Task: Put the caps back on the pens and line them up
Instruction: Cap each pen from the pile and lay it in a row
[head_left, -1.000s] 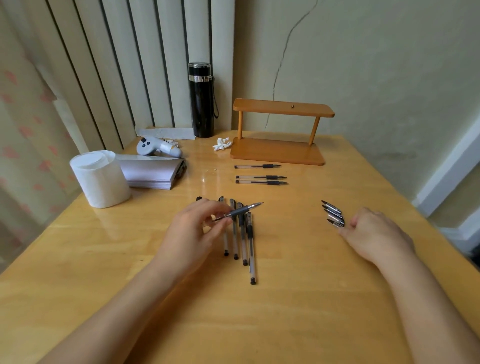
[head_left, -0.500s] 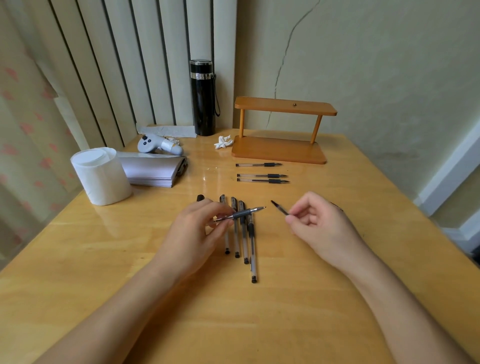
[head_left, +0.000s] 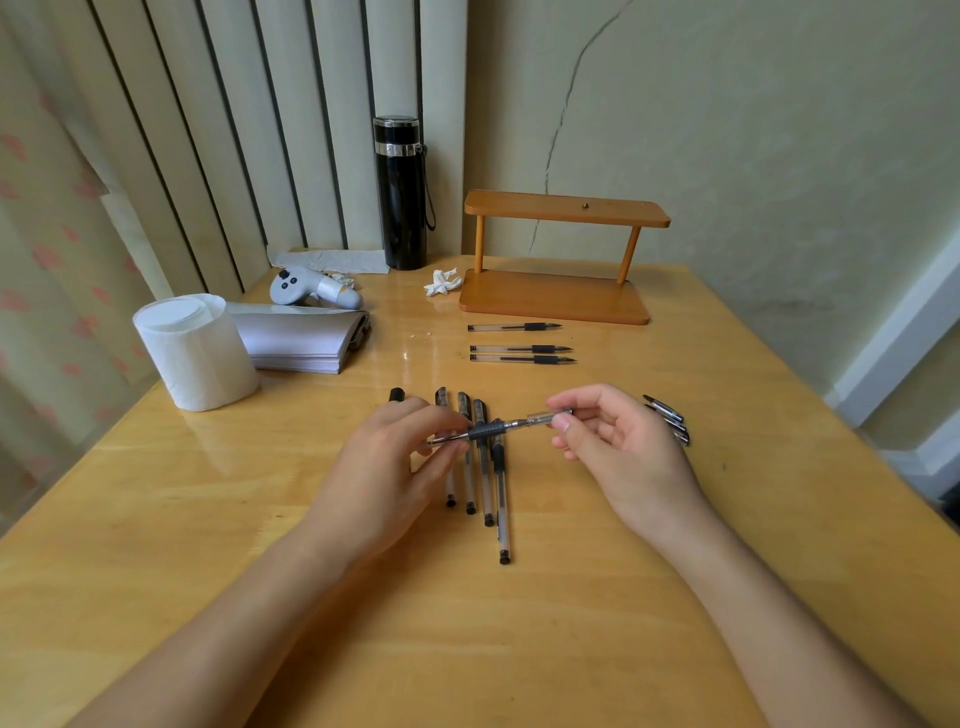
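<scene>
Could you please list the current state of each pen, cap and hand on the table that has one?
held pen: lifted, cap going onto its tip
cap: pinched by the right hand, on the pen tip
left hand: gripping the pen barrel
right hand: gripping the cap
capped pens: lying side by side under the hands
three uncapped pens: lying parallel near the wooden stand
loose caps: lying beside the right hand
</scene>
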